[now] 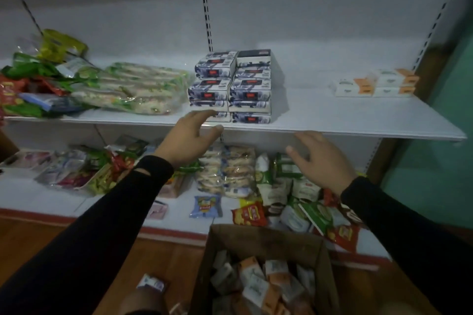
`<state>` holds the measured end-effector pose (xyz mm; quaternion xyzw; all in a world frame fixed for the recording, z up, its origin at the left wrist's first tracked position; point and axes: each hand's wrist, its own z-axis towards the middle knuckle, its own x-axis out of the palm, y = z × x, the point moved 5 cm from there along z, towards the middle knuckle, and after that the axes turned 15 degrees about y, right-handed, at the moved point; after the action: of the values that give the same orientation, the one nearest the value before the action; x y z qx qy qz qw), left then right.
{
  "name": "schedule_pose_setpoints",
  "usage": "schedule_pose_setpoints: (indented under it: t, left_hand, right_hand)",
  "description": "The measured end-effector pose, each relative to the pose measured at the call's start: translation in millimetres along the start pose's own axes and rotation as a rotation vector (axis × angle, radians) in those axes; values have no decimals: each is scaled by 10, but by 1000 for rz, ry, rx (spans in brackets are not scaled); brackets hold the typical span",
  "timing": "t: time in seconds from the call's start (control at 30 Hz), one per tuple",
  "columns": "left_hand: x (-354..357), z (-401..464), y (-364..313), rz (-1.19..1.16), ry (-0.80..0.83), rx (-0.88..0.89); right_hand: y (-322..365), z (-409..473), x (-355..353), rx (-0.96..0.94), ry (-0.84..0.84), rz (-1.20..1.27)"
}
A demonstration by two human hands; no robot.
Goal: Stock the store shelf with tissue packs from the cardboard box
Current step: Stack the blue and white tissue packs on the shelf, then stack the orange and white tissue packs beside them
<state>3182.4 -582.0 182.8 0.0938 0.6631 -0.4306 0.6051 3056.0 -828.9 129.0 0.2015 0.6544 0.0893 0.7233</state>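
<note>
Blue-and-white tissue packs (231, 85) stand stacked in two columns at the middle of the white upper shelf (332, 120). My left hand (190, 135) hovers at the shelf's front edge just below the left column, fingers relaxed and holding nothing. My right hand (321, 158) is spread in the air below the shelf edge, also holding nothing. The brown cardboard box (256, 238) sits on the floor below, with several white-and-orange tissue packs (263, 284) inside. Three white-and-orange packs (376, 83) lie on the shelf's right end.
Bagged goods and a large clear multipack (133, 89) crowd the shelf's left end. The lower shelf (38, 197) holds many snack packets and pouches. One small pack (151, 284) lies on the wooden floor left of the box. A green wall (440, 135) borders the right.
</note>
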Motion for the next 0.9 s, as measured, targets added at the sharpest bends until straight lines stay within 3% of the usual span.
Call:
schedule_pose_setpoints:
  t: [0.3, 0.73, 0.9]
  left_hand:
    - [1354, -487, 55, -56, 243, -27]
    - [4104, -785, 1282, -20, 942, -303]
    - [4820, -884, 1699, -69, 1078, -401]
  right_hand:
    - [-358, -725, 935, 35, 215, 40]
    - [-1216, -904, 3380, 297, 791, 172]
    - [-1491, -926, 4254, 419, 930, 250]
